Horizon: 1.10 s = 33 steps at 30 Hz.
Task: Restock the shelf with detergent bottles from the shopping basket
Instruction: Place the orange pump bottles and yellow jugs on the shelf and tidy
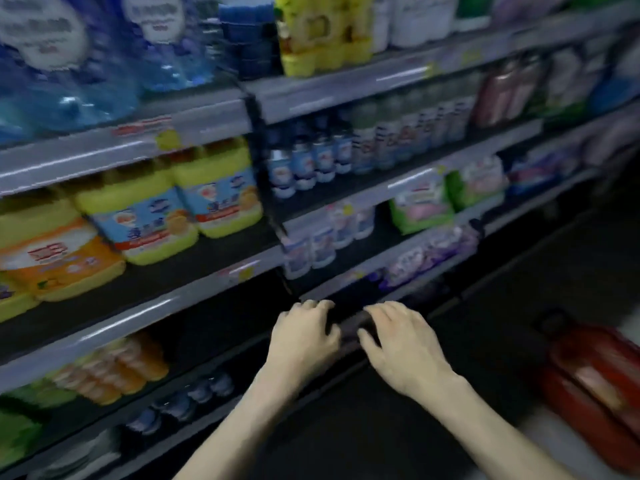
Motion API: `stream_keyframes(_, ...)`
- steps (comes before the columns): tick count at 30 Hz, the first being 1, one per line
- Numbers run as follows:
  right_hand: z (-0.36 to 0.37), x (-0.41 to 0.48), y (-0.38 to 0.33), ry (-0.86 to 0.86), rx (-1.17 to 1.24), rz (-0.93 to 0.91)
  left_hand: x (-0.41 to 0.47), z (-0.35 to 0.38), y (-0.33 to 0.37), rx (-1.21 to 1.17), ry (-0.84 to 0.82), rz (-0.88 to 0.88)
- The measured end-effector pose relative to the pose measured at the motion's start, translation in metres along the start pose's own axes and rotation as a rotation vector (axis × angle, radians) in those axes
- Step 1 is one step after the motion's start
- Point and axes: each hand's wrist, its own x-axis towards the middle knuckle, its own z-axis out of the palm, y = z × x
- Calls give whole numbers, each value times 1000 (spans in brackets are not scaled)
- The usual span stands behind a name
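Note:
My left hand [304,337] and my right hand [401,341] are side by side low in front of the shelving, fingers curled around a small dark object [353,328] held between them. Blur hides what the object is. Red detergent bottles [595,386] with dark caps lie at the lower right; no basket rim around them is visible. The shelf unit [207,299] runs from the left to the far right, with a dark gap on the level just beyond my hands.
Yellow jugs [214,192] and blue water bottles [69,64] fill the left shelves. Small blue-labelled bottles [308,164], green packs [420,209] and purple packs [426,254] fill the right bay. A dark upright post [266,188] divides the bays. Dark floor lies at the lower right.

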Motion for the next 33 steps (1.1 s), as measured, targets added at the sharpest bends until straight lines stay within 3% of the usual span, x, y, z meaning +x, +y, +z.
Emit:
stream_keyframes(6,-2,-62,136,-40,-20,297,42,70,137,67,-216,194)
stream_keyframes(14,3,-99,254,-96,39,631,91,147,256,201,-443,443)
stream_keyframes(33,-15,-87,481,-197,156,1134,257,274,488,362,-739,863)
